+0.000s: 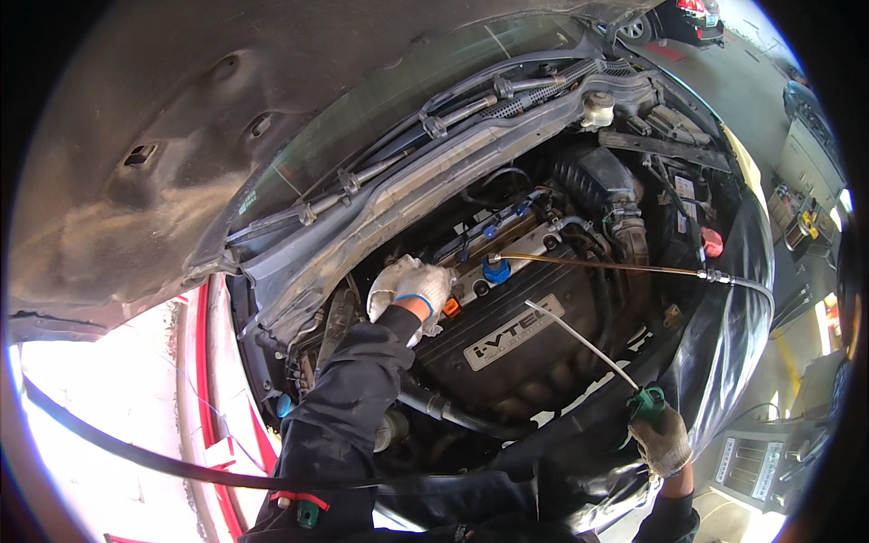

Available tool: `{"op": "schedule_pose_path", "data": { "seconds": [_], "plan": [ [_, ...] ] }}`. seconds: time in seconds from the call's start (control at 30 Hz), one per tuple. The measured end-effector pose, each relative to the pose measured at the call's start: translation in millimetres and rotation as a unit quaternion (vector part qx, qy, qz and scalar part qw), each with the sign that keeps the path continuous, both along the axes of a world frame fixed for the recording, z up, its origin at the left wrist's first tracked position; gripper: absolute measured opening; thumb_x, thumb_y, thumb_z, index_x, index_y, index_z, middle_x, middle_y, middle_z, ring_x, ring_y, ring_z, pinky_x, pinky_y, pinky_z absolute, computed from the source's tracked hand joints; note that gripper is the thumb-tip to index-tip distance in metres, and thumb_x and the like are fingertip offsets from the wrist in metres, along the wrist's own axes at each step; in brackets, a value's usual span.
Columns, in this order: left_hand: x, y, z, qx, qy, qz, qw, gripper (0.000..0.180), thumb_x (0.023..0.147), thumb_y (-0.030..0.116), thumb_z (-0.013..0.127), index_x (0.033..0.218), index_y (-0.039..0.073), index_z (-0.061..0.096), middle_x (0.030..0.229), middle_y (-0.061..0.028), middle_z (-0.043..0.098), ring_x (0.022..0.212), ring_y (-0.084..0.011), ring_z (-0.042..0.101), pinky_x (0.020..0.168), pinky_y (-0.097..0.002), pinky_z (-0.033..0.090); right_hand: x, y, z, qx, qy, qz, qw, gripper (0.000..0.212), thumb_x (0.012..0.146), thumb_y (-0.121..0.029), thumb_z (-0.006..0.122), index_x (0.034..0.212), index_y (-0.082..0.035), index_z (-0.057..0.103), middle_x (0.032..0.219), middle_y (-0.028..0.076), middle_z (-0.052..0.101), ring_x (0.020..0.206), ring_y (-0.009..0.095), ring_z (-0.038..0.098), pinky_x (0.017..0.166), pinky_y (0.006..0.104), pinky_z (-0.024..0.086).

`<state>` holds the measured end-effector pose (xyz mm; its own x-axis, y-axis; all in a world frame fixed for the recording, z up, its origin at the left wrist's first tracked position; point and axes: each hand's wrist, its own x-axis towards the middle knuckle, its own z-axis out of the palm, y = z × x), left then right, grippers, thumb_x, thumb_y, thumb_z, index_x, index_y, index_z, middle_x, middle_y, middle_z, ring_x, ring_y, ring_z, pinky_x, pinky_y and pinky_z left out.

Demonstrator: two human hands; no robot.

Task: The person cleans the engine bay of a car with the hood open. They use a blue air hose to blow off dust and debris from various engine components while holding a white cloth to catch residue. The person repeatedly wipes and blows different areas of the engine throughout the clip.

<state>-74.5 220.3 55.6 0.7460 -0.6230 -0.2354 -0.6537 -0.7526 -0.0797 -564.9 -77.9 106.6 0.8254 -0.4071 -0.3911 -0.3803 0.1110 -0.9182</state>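
Note:
My left hand (431, 284), in a white knit glove with a blue cuff, is at the left end of the engine top. Its fingers are mostly hidden, closed on what looks like a bunched white cloth (387, 282). An orange cap (452, 308) sits just right of it. At the lower right, my right hand (663, 441), in a greyish glove, grips the green handle of an air blow gun (588, 346). The gun's long, thin pale nozzle points up and left, its tip over the black engine cover (498, 385).
A blue fitting (495, 270) sits on the engine top; an amber tube (602, 263) runs from it rightward to a grey hose (756, 286). The raised hood (181, 109) overhangs the upper left. A black sheet (724, 353) covers the right fender. A dark hose (181, 469) crosses the lower left.

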Motion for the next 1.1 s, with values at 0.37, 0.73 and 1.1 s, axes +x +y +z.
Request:
{"op": "schedule_pose_path", "data": {
  "seconds": [0.37,0.73,1.1],
  "plan": [
    [-16.2,5.2,44.1,0.254,-0.054,-0.09,0.961,0.064,0.079,0.048,0.076,0.138,0.024,0.072,0.13,-0.0088,0.068,0.124,-0.0299,0.061,0.109,-0.0425,0.048,-2.2,1.8,2.7,0.066,0.005,-0.017,0.998,0.027,0.091,-0.003,0.074,0.118,-0.005,0.069,0.089,-0.004,0.063,0.074,0.006,0.055,0.064,0.0246,0.045],
    [47.3,-16.3,164.5,-0.126,-0.117,0.04,0.984,0.035,0.095,0.031,0.067,0.123,0.01,0.075,0.113,-0.0215,0.077,0.106,-0.0381,0.075,0.093,-0.0459,0.059,-4.6,-2.1,8.9,0.101,0.006,-0.003,0.995,0.025,0.096,-0.004,0.075,0.121,-0.005,0.069,0.088,-0.004,0.064,0.072,0.005,0.054,0.063,0.024,0.044],
    [78.4,-223.6,-48.2,-0.033,-0.105,-0.352,0.929,0.031,0.1,0.024,0.06,0.123,0.011,0.075,0.12,-0.0135,0.077,0.108,-0.0314,0.075,0.095,-0.045,0.059,-0.6,-1.5,13.6,0.07,0.033,-0.013,0.997,0.024,0.094,-0.005,0.078,0.117,-0.002,0.07,0.096,-0.001,0.068,0.086,0.008,0.06,0.078,0.0286,0.052]
  ]
}}
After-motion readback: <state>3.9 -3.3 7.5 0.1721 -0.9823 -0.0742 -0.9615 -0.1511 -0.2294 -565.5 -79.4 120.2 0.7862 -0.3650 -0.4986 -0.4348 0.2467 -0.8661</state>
